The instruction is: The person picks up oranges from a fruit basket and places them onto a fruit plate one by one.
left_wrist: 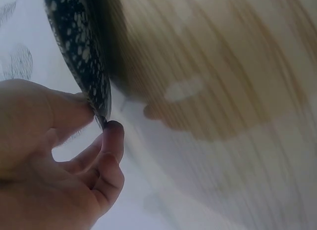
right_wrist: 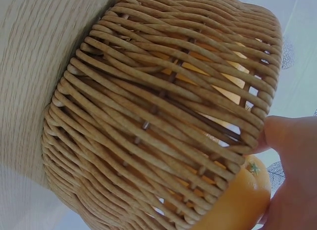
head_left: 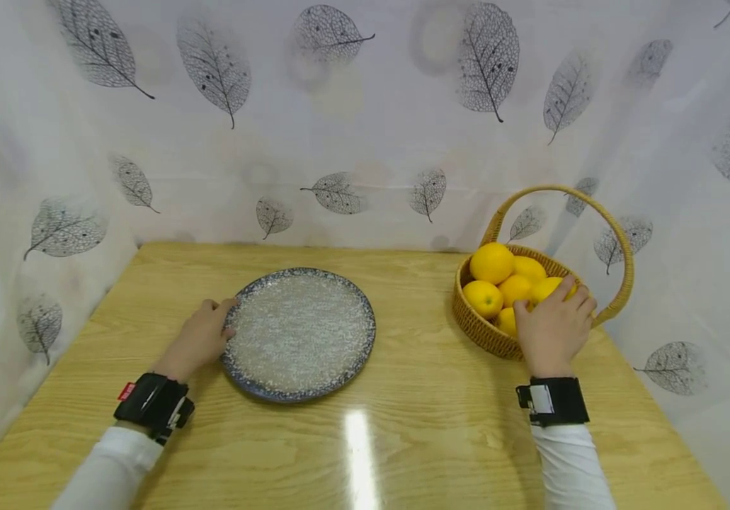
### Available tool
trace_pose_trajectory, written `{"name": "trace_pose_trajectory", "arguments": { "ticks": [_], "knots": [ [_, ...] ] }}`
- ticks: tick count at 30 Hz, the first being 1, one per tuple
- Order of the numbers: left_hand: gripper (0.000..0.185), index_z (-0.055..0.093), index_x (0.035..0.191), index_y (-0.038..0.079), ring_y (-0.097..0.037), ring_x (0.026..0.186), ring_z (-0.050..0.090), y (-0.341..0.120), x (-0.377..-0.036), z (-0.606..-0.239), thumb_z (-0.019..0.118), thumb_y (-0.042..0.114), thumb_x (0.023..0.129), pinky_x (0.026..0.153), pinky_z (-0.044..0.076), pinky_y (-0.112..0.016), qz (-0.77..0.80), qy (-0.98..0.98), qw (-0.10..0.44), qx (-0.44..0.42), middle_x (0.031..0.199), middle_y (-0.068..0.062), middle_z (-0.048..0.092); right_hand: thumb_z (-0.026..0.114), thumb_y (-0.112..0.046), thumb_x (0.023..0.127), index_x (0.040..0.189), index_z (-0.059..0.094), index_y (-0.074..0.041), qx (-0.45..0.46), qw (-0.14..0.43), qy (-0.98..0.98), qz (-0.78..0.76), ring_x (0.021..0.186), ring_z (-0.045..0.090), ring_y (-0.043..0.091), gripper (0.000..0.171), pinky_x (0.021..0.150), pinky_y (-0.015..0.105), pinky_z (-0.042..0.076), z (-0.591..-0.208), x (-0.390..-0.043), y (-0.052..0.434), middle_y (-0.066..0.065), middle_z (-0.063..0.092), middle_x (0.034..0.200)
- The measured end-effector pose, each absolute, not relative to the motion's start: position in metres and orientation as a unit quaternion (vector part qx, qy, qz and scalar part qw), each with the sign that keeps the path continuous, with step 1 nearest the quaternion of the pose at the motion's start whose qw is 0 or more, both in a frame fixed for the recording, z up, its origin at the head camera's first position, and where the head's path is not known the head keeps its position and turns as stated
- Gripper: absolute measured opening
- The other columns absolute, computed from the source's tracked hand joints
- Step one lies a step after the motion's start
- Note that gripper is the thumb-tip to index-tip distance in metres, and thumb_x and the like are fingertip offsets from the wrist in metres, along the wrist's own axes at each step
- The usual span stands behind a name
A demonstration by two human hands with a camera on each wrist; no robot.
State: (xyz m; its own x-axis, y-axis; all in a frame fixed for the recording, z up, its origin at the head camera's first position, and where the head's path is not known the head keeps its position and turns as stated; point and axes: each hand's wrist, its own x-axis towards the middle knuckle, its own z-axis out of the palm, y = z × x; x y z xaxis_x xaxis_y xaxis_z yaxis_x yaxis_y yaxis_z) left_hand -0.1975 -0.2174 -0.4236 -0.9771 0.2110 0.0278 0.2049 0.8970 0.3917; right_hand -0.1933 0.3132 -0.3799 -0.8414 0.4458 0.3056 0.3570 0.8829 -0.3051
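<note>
On the left, a round speckled grey plate (head_left: 301, 333) with a dark blue rim lies on the table. My left hand (head_left: 202, 336) pinches its left edge; in the left wrist view the thumb is on one face of the plate (left_wrist: 84, 52) and a fingertip on the other. At the right stands a wicker basket (head_left: 482, 334) holding several yellow-orange oranges (head_left: 492, 262). My right hand (head_left: 554, 329) reaches over its near rim and grips an orange (head_left: 544, 289) from above. The right wrist view shows the woven side (right_wrist: 148, 116) and an orange (right_wrist: 237, 200) beside the fingers.
The basket's tall arched handle (head_left: 622, 248) rises behind and to the right of my right hand. A leaf-patterned white curtain (head_left: 365, 142) borders the wooden table (head_left: 428, 425) at the back and both sides. Bare wood lies between plate and basket.
</note>
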Motion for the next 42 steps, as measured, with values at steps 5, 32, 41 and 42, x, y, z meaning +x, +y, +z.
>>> {"name": "trace_pose_trajectory", "arguments": {
  "ticks": [5, 32, 41, 42],
  "knots": [
    [0.045, 0.055, 0.140, -0.009, -0.031, 0.082, 0.056, -0.196, -0.195, -0.421, 0.062, -0.001, 0.096, 0.066, 0.051, -0.041, 0.207, 0.970, 0.008, 0.129, 0.115, -0.036, 0.052, 0.051, -0.033, 0.097, 0.158, 0.008, 0.012, -0.212, 0.186, -0.952, 0.118, 0.142, 0.023, 0.060, 0.087, 0.119, 0.067, 0.023, -0.378, -0.195, 0.312, 0.046, 0.020, 0.154],
    [0.059, 0.033, 0.146, -0.024, -0.043, 0.111, 0.062, -0.121, -0.189, -0.430, 0.058, 0.004, 0.100, 0.095, 0.056, -0.050, 0.232, 0.963, 0.037, 0.134, 0.137, -0.045, 0.042, 0.051, -0.035, 0.098, 0.157, 0.009, 0.012, -0.216, 0.172, -0.956, 0.101, 0.140, 0.024, 0.061, 0.087, 0.118, 0.067, 0.025, -0.377, -0.191, 0.312, 0.046, 0.020, 0.154],
    [0.056, 0.036, 0.144, -0.024, -0.038, 0.107, 0.061, -0.114, -0.190, -0.435, 0.059, 0.003, 0.100, 0.090, 0.056, -0.048, 0.256, 0.955, 0.043, 0.141, 0.132, -0.040, 0.045, 0.058, -0.031, 0.096, 0.156, 0.018, 0.012, -0.185, 0.196, -0.958, 0.102, 0.136, 0.032, 0.061, 0.085, 0.113, 0.068, 0.032, -0.376, -0.186, 0.316, 0.045, 0.027, 0.150],
    [0.057, 0.035, 0.144, -0.024, -0.039, 0.109, 0.060, -0.114, -0.191, -0.435, 0.058, 0.003, 0.100, 0.092, 0.055, -0.048, 0.259, 0.955, 0.046, 0.138, 0.133, -0.040, 0.045, 0.059, -0.030, 0.095, 0.156, 0.019, 0.012, -0.177, 0.198, -0.958, 0.106, 0.136, 0.033, 0.062, 0.084, 0.112, 0.069, 0.034, -0.376, -0.186, 0.316, 0.045, 0.027, 0.150]
  ]
}}
